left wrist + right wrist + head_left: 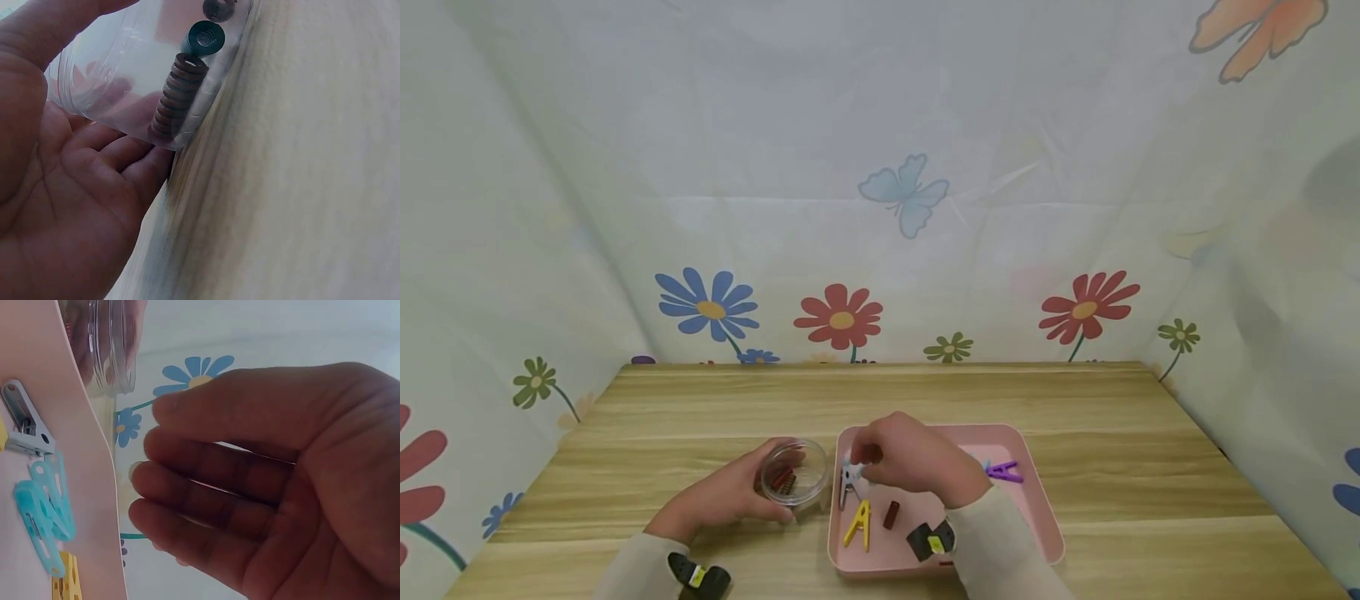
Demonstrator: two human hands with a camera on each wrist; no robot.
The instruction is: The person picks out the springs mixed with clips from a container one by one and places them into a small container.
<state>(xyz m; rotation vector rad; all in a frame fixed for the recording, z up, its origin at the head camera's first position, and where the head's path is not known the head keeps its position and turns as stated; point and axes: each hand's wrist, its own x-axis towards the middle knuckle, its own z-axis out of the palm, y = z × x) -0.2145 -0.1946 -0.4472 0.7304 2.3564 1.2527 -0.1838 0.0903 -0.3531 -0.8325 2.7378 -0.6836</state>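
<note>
My left hand (730,492) grips a clear round jar (812,477) from its left side, just beside the tray. Dark red springs (785,481) lie in the jar. Through its wall the left wrist view shows a brownish coil spring (177,97), a green hollow piece (205,39) with coils inside, and part of a dark round piece (219,9). Over the left back part of the pink tray (1047,537) hovers my right hand (917,458). Its fingers (187,481) are loosely bent with nothing between them and the thumb. Nearest below is a grey clothespin (850,477).
A yellow clothespin (859,525), a dark red spring (891,515) and a purple clothespin (1004,472) lie in the tray. The right wrist view also shows turquoise clothespins (40,512). The wooden table (1150,467) ends at a flowered curtain (1000,275).
</note>
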